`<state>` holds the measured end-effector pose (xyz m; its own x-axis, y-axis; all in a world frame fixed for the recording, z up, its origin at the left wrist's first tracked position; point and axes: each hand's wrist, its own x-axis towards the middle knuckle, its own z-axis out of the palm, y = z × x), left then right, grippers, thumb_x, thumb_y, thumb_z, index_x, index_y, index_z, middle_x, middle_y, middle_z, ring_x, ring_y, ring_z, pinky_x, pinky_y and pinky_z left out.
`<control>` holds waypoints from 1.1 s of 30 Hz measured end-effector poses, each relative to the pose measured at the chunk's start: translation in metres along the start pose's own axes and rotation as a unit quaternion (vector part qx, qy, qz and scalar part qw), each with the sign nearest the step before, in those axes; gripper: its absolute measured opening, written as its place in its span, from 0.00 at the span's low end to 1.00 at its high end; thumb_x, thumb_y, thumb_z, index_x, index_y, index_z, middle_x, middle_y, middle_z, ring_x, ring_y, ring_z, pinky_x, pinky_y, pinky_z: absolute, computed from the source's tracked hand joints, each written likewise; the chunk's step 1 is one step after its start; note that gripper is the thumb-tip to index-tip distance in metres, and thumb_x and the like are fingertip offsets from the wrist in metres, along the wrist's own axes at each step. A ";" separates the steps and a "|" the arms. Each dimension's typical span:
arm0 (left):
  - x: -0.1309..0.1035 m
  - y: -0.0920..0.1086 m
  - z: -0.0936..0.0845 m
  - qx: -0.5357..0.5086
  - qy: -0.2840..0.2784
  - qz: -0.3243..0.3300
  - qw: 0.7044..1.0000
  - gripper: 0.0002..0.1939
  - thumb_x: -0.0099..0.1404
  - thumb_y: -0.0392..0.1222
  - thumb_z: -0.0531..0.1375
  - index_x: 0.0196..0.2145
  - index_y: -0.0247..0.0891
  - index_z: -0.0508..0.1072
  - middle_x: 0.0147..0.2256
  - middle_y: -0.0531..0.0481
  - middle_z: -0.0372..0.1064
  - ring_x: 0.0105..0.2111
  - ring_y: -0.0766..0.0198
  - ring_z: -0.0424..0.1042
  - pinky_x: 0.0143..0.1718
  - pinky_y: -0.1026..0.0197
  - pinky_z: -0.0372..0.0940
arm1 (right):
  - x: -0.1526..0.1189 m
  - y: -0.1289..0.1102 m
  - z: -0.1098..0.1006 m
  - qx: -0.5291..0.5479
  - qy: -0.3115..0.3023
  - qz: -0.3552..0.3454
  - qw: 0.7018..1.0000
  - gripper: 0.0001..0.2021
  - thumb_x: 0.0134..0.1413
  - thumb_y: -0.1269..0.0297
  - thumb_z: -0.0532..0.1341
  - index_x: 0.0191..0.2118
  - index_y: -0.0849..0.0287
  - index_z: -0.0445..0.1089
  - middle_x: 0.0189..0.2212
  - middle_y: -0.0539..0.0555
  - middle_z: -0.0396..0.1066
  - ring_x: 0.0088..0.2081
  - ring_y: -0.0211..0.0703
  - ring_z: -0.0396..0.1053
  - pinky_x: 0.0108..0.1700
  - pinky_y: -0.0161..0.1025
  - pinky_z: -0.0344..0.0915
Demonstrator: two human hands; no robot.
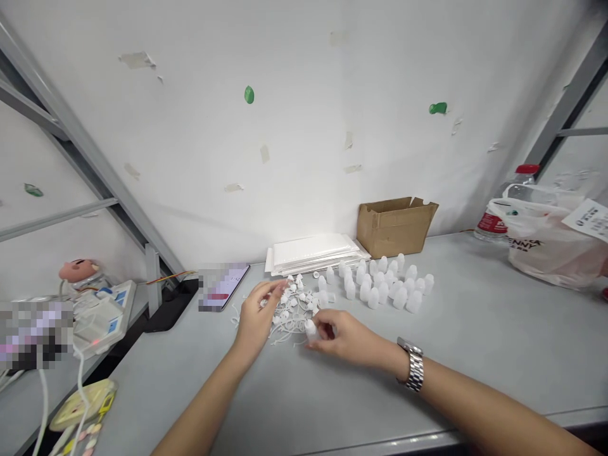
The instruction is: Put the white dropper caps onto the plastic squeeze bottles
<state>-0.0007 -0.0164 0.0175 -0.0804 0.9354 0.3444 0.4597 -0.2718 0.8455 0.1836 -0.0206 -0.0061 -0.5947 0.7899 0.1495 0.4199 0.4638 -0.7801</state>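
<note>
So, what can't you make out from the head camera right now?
All in the head view:
Whether the left hand grips one of the small white pieces: too small at the fingertips.
Part of the white container: covered by the right hand.
The floor of the cardboard box: hidden by its front wall.
Part of the phone screen: pixelated.
The plastic bag's right side: cut off by the picture edge.
</note>
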 end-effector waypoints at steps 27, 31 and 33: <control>0.007 -0.023 -0.007 0.260 -0.194 0.013 0.946 0.07 0.53 0.46 0.58 0.25 0.43 0.74 0.32 0.48 0.67 0.40 0.53 0.64 0.39 0.55 0.59 | 0.017 0.040 -0.005 -0.190 0.167 0.076 0.964 0.09 0.54 0.62 0.55 0.39 0.60 0.66 0.32 0.53 0.64 0.27 0.39 0.63 0.29 0.36 0.58; 0.010 -0.021 -0.003 0.197 -0.120 0.017 0.973 0.07 0.53 0.44 0.59 0.25 0.44 0.76 0.33 0.48 0.69 0.41 0.55 0.65 0.44 0.53 0.58 | 0.017 0.036 -0.004 -0.171 0.183 0.083 0.964 0.08 0.52 0.61 0.56 0.36 0.58 0.66 0.31 0.51 0.63 0.26 0.37 0.61 0.27 0.35 0.57; 0.011 -0.021 0.001 0.155 -0.083 0.003 0.984 0.05 0.51 0.44 0.61 0.23 0.44 0.76 0.33 0.49 0.70 0.41 0.55 0.66 0.45 0.54 0.58 | 0.016 0.034 -0.006 -0.154 0.202 0.078 0.964 0.07 0.50 0.61 0.57 0.34 0.58 0.64 0.31 0.51 0.62 0.26 0.36 0.61 0.28 0.35 0.58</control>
<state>-0.0107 -0.0004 0.0033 0.0567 0.9649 0.2562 0.7103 -0.2194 0.6689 0.1920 0.0104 -0.0265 -0.2181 0.9224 0.3189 0.7025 0.3752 -0.6047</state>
